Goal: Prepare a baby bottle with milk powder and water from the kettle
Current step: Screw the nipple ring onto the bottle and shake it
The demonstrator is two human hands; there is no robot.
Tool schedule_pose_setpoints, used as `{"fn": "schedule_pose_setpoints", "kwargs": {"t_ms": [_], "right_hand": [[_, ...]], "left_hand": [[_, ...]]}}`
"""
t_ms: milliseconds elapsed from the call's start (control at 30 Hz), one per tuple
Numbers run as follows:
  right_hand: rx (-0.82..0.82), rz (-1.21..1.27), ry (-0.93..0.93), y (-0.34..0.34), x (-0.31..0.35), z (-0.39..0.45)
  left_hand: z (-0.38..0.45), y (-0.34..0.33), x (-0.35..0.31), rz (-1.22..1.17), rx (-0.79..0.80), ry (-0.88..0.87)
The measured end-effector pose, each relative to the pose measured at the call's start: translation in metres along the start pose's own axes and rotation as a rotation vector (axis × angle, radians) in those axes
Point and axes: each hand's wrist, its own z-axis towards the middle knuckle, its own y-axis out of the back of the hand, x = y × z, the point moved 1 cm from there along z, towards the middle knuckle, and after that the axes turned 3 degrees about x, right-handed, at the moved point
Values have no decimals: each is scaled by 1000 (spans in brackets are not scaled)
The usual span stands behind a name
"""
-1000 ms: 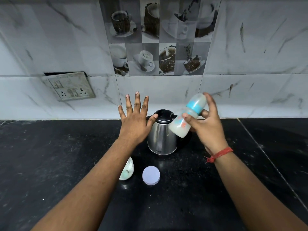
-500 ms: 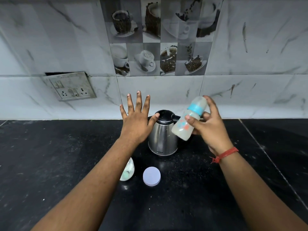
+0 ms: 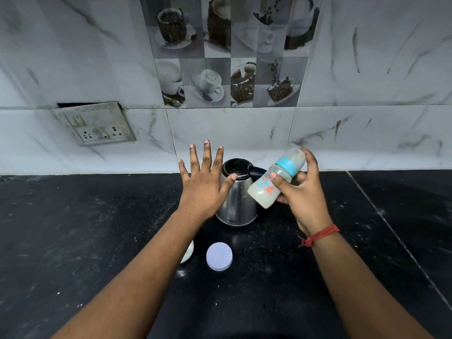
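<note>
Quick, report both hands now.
Left hand: open, fingers spread, holding nothing.
Right hand: gripping the tilted translucent baby bottle with blue collar.

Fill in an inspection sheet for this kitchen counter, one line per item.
Surface: black speckled stone counter, dusty.
Job's things: steel kettle with black lid standing; capped clear baby bottle with blue collar, tilted, milky liquid inside.
Clutter: round lilac lid; pale container mostly hidden by left forearm.
Hands: left hand spread open beside kettle; right hand holds bottle.
Cables: nothing seen.
Surroundings: marble-look wall tiles; loose grey socket plate.
</note>
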Motion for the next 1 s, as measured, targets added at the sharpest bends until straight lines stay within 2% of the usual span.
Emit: {"fn": "schedule_pose_setpoints", "kwargs": {"t_ms": [167,633,1000], "right_hand": [[-20,-51,-27,8,-22,-8],[53,-585,-40,31,-77,-44],[125,-720,-92,43,-127,-64]], "left_hand": [[-23,-29,-5,13,58,-16],[-70,-90,-20,53,179,-60],[-98,-123,-31,84,323,-111]]}}
